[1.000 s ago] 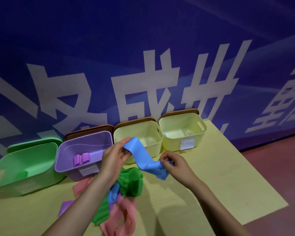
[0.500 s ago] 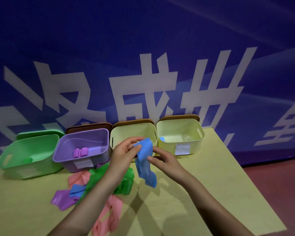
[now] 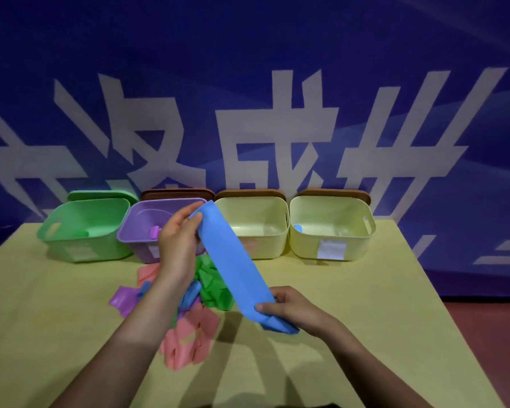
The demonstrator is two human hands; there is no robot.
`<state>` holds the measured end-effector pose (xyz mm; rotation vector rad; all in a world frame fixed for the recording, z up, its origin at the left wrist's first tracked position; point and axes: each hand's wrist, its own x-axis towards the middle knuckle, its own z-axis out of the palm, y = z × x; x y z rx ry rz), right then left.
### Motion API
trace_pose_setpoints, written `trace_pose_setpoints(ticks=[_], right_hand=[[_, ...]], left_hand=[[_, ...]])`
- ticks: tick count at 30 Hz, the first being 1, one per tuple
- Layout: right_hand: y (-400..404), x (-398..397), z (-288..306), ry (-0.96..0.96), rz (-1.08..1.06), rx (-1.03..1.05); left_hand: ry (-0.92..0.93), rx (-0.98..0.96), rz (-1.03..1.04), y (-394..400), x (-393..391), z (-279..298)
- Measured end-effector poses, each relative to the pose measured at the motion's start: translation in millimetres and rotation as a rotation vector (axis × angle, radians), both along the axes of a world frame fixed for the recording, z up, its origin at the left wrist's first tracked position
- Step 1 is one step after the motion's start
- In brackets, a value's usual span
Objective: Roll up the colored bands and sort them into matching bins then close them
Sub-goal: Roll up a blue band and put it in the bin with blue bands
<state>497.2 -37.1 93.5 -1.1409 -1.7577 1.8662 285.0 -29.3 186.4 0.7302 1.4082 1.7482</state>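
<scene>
A: How many bins?
B: 4 on the table [image 3: 321, 290]: 1 green bin [image 3: 83, 248], 1 purple bin [image 3: 136, 234], 2 yellow bins [image 3: 265, 248].
A: Hands?
B: 2. Left hand [image 3: 177, 240] fingers pinch the blue band [image 3: 233, 260] up top, right hand [image 3: 289, 307] fingers grip its low end, above the table.
A: Hidden stuff?
B: The pile [image 3: 195, 328] under the left arm, maybe 2 pink bands; can't count well.
</scene>
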Motion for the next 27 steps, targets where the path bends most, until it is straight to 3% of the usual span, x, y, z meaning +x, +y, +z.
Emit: trace_pose_setpoints(ticks=[6, 12, 18, 27], right_hand=[[22, 5, -10, -0.028, -0.051, 0.004], [43, 13, -27, 0.129, -0.368, -0.122], [48, 14, -35, 0.144, -0.397, -0.278], [80, -37, -34, 0.078, -0.436, -0.146]], left_hand=[[-0.115, 0.014, 0.214, 4, -22, -4], [-0.159, 0.1, 0.294, 23, -30, 0], [-0.136, 0.057, 0.075, 41, 3, 11], [-0.194, -0.021, -0.082, 48, 29, 21]])
